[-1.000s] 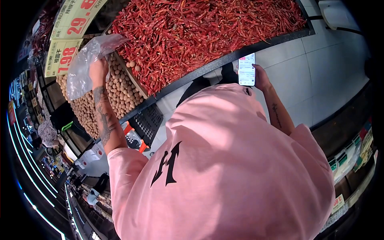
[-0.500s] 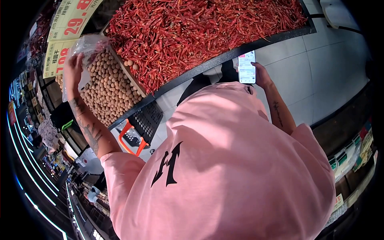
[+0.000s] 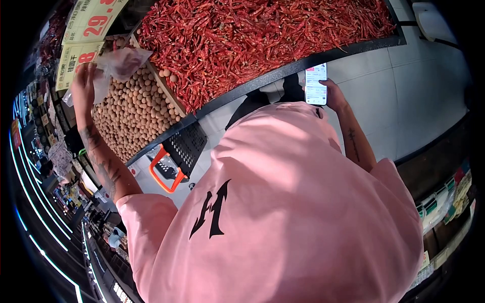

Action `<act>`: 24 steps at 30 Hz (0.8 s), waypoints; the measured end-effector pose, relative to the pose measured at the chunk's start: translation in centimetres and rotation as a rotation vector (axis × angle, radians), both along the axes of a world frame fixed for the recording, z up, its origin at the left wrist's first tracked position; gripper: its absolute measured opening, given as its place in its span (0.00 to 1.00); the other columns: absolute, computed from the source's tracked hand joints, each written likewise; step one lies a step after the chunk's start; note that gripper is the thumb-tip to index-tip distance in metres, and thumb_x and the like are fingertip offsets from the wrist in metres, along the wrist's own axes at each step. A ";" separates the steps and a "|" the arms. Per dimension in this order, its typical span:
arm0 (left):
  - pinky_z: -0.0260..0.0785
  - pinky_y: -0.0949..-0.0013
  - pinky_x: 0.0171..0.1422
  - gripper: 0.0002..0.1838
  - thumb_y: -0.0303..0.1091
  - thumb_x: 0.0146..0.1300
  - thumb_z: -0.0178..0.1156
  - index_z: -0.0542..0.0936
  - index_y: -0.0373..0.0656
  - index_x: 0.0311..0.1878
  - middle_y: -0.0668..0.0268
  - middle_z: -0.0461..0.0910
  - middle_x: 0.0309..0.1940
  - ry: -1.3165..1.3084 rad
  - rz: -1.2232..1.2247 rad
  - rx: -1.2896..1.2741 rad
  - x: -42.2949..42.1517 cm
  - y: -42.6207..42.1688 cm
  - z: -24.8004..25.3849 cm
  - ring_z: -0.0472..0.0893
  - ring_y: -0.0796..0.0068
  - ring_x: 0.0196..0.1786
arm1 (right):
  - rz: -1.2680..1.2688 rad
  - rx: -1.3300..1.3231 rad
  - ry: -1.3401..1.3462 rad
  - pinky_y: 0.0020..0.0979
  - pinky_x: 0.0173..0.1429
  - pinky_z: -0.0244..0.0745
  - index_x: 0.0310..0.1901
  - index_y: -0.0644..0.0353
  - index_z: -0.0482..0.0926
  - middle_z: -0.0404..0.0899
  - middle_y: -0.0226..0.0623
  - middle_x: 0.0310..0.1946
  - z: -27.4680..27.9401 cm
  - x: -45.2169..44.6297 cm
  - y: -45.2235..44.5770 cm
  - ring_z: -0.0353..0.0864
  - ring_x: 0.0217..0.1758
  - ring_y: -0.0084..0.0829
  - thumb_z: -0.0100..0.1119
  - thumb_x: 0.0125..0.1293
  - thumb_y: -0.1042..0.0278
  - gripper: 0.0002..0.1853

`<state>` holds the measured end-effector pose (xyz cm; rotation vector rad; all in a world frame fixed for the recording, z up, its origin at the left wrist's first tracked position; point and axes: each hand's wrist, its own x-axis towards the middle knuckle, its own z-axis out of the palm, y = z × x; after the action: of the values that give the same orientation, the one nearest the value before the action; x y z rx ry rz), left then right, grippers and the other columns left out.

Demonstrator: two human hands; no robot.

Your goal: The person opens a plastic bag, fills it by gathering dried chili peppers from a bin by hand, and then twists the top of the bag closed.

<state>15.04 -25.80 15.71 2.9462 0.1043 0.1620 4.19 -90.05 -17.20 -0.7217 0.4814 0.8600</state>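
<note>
At the upper left, my left hand (image 3: 84,83) is closed on a thin clear plastic bag (image 3: 121,64). The bag hangs crumpled over the bin of round brown dried longans (image 3: 134,103); whether anything lies inside it I cannot tell. My right hand (image 3: 333,95) grips a smartphone (image 3: 316,86) held upright, its screen lit with the thumb lying at its edge. Behind the phone runs the dark front edge of a bin heaped with dried red chilies (image 3: 252,40).
Yellow price signs (image 3: 76,63) stand at the upper left. A black shopping basket (image 3: 187,146) with an orange handle (image 3: 174,184) is on the tiled floor below the bins. A wooden divider (image 3: 164,91) separates longans from chilies. Shelves with packaged goods (image 3: 439,202) line the right.
My left hand has moved a little left and down with the bag, which now spreads to the right over the longans. My right hand and phone are nearly unchanged.
</note>
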 end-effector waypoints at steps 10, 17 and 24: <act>0.71 0.77 0.40 0.16 0.39 0.75 0.56 0.83 0.35 0.51 0.67 0.84 0.32 -0.267 0.182 -0.060 -1.9 -1.9 2.8 0.78 0.84 0.33 | 0.002 -0.083 -0.084 0.46 0.63 0.78 0.68 0.69 0.62 0.78 0.54 0.56 0.7 -0.3 0.9 0.82 0.56 0.49 0.49 0.62 0.75 0.30; 0.69 0.76 0.35 0.13 0.39 0.75 0.57 0.83 0.40 0.49 0.64 0.82 0.28 -0.090 -0.172 0.088 -3.8 -7.4 -0.6 0.76 0.83 0.29 | -0.048 -0.099 0.057 0.44 0.58 0.79 0.64 0.68 0.67 0.80 0.48 0.53 -0.6 -0.1 0.8 0.84 0.52 0.43 0.47 0.75 0.61 0.23; 0.62 0.77 0.31 0.15 0.40 0.74 0.58 0.83 0.36 0.47 0.70 0.73 0.20 -0.231 0.056 -0.101 -4.5 -7.7 -0.6 0.68 0.86 0.25 | 0.007 -0.130 -0.055 0.39 0.64 0.75 0.63 0.65 0.68 0.79 0.41 0.54 -1.3 -1.1 -0.3 0.81 0.58 0.37 0.57 0.62 0.77 0.26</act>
<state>10.56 -33.54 15.09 2.8016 0.1562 0.4883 3.08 -90.31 -18.51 -0.8643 0.4890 0.8185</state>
